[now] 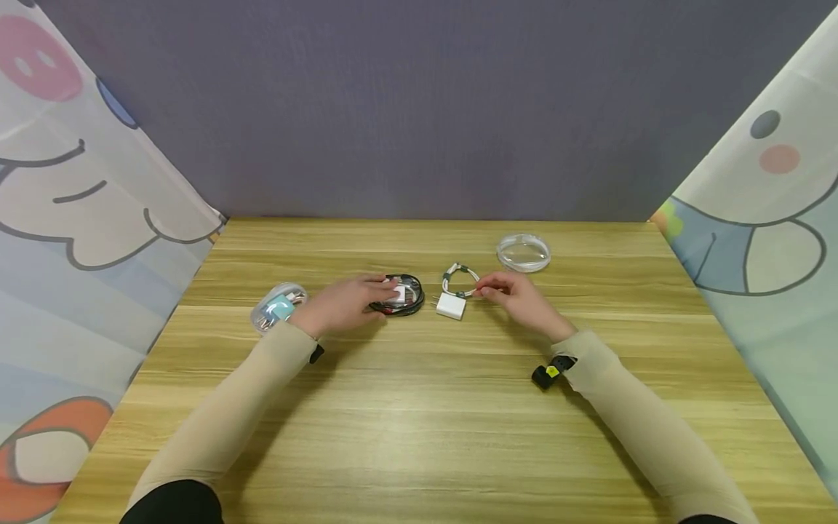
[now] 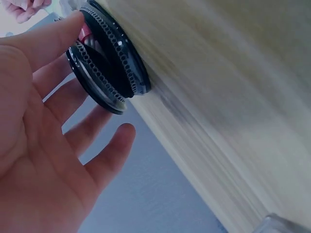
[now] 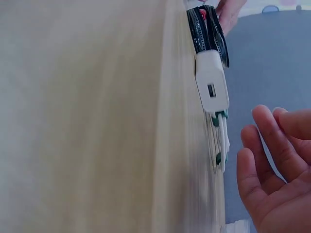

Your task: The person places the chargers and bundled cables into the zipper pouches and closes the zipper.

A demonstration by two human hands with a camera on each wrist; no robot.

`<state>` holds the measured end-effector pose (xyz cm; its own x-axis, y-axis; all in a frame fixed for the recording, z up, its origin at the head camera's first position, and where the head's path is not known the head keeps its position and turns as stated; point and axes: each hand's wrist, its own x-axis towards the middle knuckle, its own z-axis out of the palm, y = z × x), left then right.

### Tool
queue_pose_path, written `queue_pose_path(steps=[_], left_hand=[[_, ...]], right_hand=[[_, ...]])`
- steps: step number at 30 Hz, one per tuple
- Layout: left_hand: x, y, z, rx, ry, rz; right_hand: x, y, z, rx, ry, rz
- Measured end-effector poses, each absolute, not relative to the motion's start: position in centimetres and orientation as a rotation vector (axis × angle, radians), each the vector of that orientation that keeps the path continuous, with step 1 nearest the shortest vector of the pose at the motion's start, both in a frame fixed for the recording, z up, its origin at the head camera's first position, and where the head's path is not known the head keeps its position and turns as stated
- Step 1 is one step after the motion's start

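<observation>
A small round see-through zip pouch with black trim (image 1: 419,306) lies left of the table's centre. My left hand (image 1: 343,304) grips its lid, thumb at the near edge and fingers behind. In the left wrist view, the pouch (image 2: 131,63) gapes along its zip, with something red and white inside. Just right of it are a white plug charger (image 1: 450,306) and a coiled white cable (image 1: 447,281) with dark green ties. Beside the coil hovers my right hand (image 1: 520,302); in the right wrist view its loosely bent fingers (image 3: 248,170) hold nothing, a small gap from the cable.
At the left, a clear case (image 1: 260,313) with a light blue item and cables sits by my left wrist. A clear round case (image 1: 524,268) lies farther back on the right. The wooden table (image 1: 419,437) ends at a grey panel (image 1: 419,109), with printed curtains on both sides.
</observation>
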<state>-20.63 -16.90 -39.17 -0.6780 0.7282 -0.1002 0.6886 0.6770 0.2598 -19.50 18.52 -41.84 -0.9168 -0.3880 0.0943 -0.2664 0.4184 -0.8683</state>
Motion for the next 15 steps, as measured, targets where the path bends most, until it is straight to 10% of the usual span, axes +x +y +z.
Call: queue_pose_path(steps=[15], left_hand=[[-18.3, -17.5, -39.2, 1.372, 2.579, 0.372]], right_hand=[[-15.7, 17.5, -42.3, -0.827, 2.434, -1.354]])
